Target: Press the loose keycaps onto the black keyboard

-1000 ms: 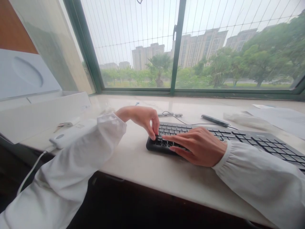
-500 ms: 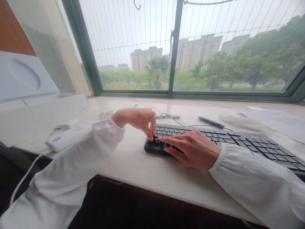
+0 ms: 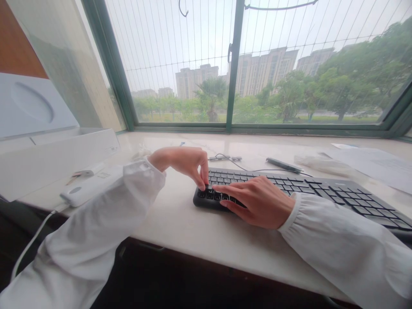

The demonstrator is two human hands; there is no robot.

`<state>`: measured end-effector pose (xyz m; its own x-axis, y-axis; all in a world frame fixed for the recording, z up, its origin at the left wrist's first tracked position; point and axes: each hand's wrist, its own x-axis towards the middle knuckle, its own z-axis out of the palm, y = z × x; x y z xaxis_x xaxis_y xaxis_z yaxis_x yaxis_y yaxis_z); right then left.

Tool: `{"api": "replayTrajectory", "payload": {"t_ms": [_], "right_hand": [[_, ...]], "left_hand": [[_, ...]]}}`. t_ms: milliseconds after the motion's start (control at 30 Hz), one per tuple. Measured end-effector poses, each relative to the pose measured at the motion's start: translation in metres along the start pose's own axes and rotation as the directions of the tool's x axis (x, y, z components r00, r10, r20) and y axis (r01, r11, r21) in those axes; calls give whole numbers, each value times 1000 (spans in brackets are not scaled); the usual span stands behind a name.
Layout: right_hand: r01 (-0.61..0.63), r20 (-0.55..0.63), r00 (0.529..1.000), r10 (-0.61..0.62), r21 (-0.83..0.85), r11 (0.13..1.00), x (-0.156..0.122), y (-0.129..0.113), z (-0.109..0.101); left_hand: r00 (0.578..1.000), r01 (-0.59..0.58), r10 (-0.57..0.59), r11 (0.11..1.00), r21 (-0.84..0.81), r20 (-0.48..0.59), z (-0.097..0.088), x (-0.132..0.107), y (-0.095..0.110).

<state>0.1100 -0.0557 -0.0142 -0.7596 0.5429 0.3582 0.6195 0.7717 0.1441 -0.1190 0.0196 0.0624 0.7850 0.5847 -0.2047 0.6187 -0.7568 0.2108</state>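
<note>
A black keyboard (image 3: 289, 184) lies slantwise on the pale tabletop. Along its front left edge several key places (image 3: 210, 195) look like dark squares with thin light outlines, unlike the flat keys behind them. Over that left corner is my left hand (image 3: 191, 165), wrist bent, thumb and fingers pinched together down at the keys. Whatever is between those fingertips is too small to make out. My right hand (image 3: 257, 201) rests on the front left part of the keyboard, fingers stretched out, its index fingertip close beside the left hand's pinch. It covers some keys.
A white box (image 3: 61, 148) stands at the left, near a white device (image 3: 86, 186) with a cable. Behind the keyboard lie a dark pen-like object (image 3: 283, 165), a thin cable (image 3: 230, 159), clear plastic (image 3: 325, 162) and paper sheets (image 3: 373, 161). A window frame (image 3: 180, 126) borders the back.
The view has shifted very slightly. Both hands keep nearly the same pose at the keyboard's left end.
</note>
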Motion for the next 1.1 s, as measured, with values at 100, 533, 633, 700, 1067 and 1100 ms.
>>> {"api": "replayTrajectory", "payload": {"t_ms": [100,533,633,700,1067,1100], "right_hand": [[-2,1,1000,2,-3,1000,0,0,0],[6,-6,1000,-6,-7,1000,0,0,1],[7,-5,1000,-7,-7,1000,0,0,1],[9,-4,1000,-9,-4,1000,0,0,0],[-9,-4,1000,9,24,1000,-1,-1,1],[-13,-4,1000,13,23,1000,-1,-2,1]], "left_hand": [[1000,6,-6,1000,-28,6,1,0,-1],[1000,-20,20,999,-37,-17,2,0,-2],[1000,-15,14,999,-44,-20,2,1,-2],[1000,-7,6,999,-53,-25,3,1,-1],[1000,-1,1,1000,17,-27,4,-4,10],[999,-11,12,999,41,-31,4,-4,11]]}}
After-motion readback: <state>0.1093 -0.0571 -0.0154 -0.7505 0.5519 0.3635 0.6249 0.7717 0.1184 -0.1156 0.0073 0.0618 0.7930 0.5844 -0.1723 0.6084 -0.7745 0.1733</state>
